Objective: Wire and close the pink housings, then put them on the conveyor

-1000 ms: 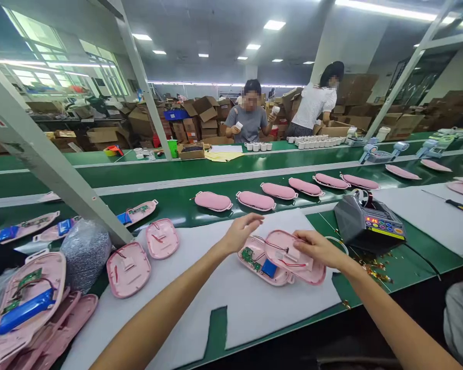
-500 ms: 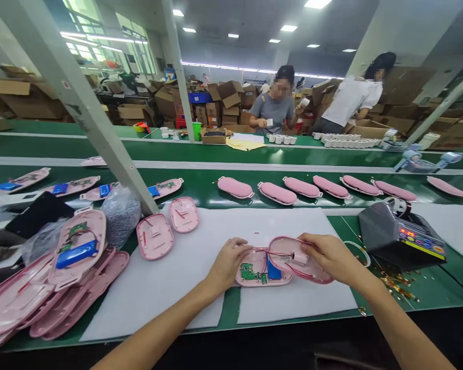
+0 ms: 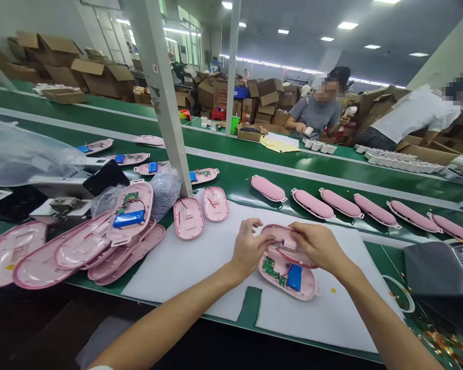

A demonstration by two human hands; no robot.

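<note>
My right hand [image 3: 318, 246] grips the right edge of a pink shell half [image 3: 303, 256], tilted up with its hollow side toward me. A white block [image 3: 289, 240] and thin red and black wires lie inside that shell. My left hand [image 3: 249, 249] is at its left edge, with thumb and a finger closed around the wires [image 3: 277, 242]; the exact grip is partly hidden. Below both hands, a second pink shell half [image 3: 307, 294] lies open on the white sheet. It holds a green circuit board [image 3: 269, 265] and a blue battery pack [image 3: 294, 277].
Pink shells [image 3: 67, 252] are stacked at left, and two small pink covers [image 3: 189, 218] lie on the white sheet [image 3: 219, 262]. Closed pink cases [image 3: 312, 204] line the green bench beyond. A dark machine [image 3: 435, 277] stands right. A metal post [image 3: 164, 97] rises left of centre; two people work across.
The view has swung left. The held shell half has moved over the back of the lower shell, uncovering the battery pack. My left hand has moved in to the held shell's left edge.
</note>
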